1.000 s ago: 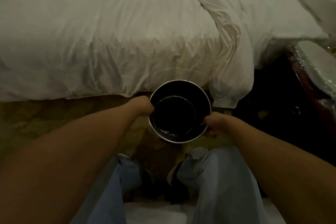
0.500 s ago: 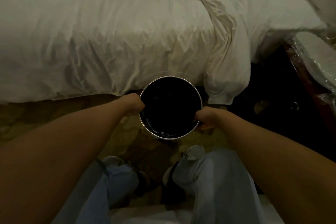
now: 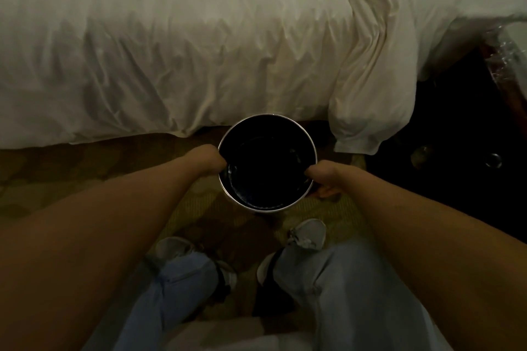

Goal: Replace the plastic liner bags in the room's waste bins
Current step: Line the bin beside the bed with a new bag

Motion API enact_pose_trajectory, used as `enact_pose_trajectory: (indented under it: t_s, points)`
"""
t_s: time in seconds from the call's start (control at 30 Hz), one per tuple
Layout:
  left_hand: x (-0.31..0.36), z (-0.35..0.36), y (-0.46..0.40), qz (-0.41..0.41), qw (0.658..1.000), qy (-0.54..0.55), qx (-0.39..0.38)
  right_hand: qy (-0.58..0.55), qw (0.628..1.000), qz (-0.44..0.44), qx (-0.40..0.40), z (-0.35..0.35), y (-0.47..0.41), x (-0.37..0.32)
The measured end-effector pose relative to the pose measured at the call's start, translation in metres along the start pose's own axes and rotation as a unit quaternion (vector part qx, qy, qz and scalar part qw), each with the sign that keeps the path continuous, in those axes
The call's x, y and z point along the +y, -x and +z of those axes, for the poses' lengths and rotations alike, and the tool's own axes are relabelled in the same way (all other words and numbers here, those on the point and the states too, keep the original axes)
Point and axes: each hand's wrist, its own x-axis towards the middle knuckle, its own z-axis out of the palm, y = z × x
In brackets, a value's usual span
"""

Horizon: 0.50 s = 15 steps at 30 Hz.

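A round waste bin with a shiny metal rim stands on the carpet just in front of the bed. Its inside is dark, and a black glossy liner seems to line it. My left hand grips the rim on the left side. My right hand grips the rim on the right, fingers curled under the edge. Both arms reach straight down to it.
The bed with rumpled white sheets fills the upper view, and a fold of bedding hangs down right of the bin. A dark nightstand with a plastic-wrapped top stands at the right. My shoes are on patterned carpet below the bin.
The bin and both hands have shifted a little left and toward the bed. The grip on the rim is the same.
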Motion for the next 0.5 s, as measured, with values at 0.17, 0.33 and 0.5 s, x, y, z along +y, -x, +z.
enact_pose_trajectory:
  t_s: [0.17, 0.33, 0.5]
  points:
    - [-0.011, 0.022, -0.024, 0.016, 1.000, -0.012, 0.008, -0.069, 0.997, 0.003, 0.033, 0.011, -0.025, 0.008]
    - [-0.014, 0.037, -0.039, 0.025, 1.000, -0.011, -0.002, -0.073, 0.997, 0.005, 0.033, 0.016, -0.054, 0.014]
    - [-0.018, 0.051, -0.054, 0.000, 1.000, 0.013, -0.011, -0.031, 0.999, 0.015, 0.041, 0.019, -0.066, 0.017]
